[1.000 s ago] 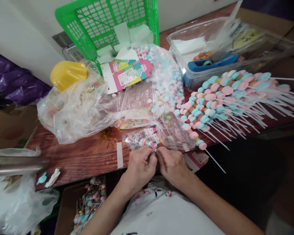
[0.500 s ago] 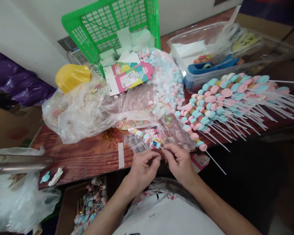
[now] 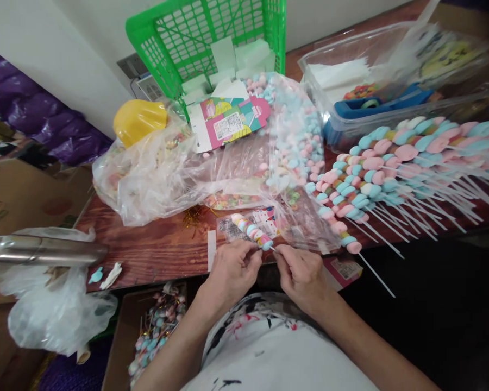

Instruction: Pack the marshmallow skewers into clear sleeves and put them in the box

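A marshmallow skewer (image 3: 250, 230) in pink, blue, yellow and white lies slanted at the table's front edge, on or inside a printed clear bag (image 3: 268, 215); I cannot tell which. My right hand (image 3: 303, 271) is closed, pinching the skewer's white stick just below the lowest marshmallow. On the other side, my left hand (image 3: 234, 266) is curled with thumb against fingers, close to the skewer's lower end. What its fingertips hold is hidden.
Finished-looking marshmallow skewers (image 3: 391, 163) pile up at the right. Behind are a bag of loose marshmallows (image 3: 295, 136), a green basket (image 3: 206, 27) and a clear tub (image 3: 350, 127). At left lie a plastic bag (image 3: 146, 184) and a metal flask (image 3: 61, 252). Below stands a box of wrapped skewers (image 3: 120, 336).
The view has shifted, so the table's contents sit farther right. My left hand has drawn slightly away from my right. The right hand stays on the stick, and the skewer has turned a little.
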Tool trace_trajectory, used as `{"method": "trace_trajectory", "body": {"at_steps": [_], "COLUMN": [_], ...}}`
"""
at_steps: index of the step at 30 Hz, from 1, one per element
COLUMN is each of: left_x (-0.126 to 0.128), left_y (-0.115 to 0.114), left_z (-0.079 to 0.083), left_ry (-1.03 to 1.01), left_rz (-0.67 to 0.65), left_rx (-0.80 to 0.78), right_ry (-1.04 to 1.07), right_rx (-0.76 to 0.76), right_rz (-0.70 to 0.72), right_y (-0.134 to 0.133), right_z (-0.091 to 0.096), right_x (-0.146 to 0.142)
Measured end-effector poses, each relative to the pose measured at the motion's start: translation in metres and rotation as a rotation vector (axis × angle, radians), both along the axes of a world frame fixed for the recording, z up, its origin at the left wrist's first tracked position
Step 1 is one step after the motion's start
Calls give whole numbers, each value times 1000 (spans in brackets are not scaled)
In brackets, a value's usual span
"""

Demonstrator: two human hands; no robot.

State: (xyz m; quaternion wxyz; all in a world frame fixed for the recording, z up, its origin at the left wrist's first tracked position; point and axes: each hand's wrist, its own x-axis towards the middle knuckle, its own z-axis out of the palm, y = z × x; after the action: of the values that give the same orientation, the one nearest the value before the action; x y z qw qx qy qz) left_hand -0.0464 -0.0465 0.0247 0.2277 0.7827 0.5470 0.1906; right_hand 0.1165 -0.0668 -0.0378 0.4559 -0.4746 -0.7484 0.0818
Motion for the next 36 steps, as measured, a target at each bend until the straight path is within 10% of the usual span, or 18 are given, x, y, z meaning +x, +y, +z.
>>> {"method": "trace_trajectory", "body": {"at_steps": [28, 36], "left_x": [20, -12], "left_y": [-39, -35], "left_z": [-23, 16], "left_ry": [-173, -243], "left_rz": [-145, -214], "left_rx": [101, 411], "right_ry": [0, -14], "right_rx": [266, 324], "right_rz": [4, 142], "right_y": [-2, -3], "right_z": [-4, 3], "right_x": [-3, 8]}}
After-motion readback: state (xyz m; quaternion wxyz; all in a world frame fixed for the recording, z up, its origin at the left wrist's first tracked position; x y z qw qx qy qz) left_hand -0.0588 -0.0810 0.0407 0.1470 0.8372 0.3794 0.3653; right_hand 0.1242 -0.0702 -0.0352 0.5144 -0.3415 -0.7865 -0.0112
